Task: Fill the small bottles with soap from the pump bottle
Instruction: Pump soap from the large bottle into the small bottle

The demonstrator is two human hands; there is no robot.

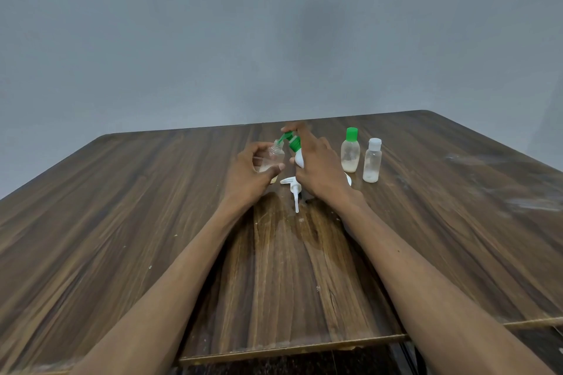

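At the far middle of the wooden worktop (152, 222), the left hand (248, 173) has its grip curled round an uncapped clear small bottle (274, 157). The right hand (320, 169) grips the green-topped pump bottle (297, 152), nozzle at the small bottle's mouth. To the right stand a green-capped bottle (350, 151) and a white-capped bottle (372, 160); a white pump head (293, 189) lies near.

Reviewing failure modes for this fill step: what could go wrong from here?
1. The green nozzle meets only the narrow mouth of the small open bottle, held in the air by the left hand; a slight misalignment could put soap on the fingers or table.
2. The right hand tilts the pump bottle while pressing, so a slip could jerk the stream.
3. The loose white pump lies just below and could be knocked.
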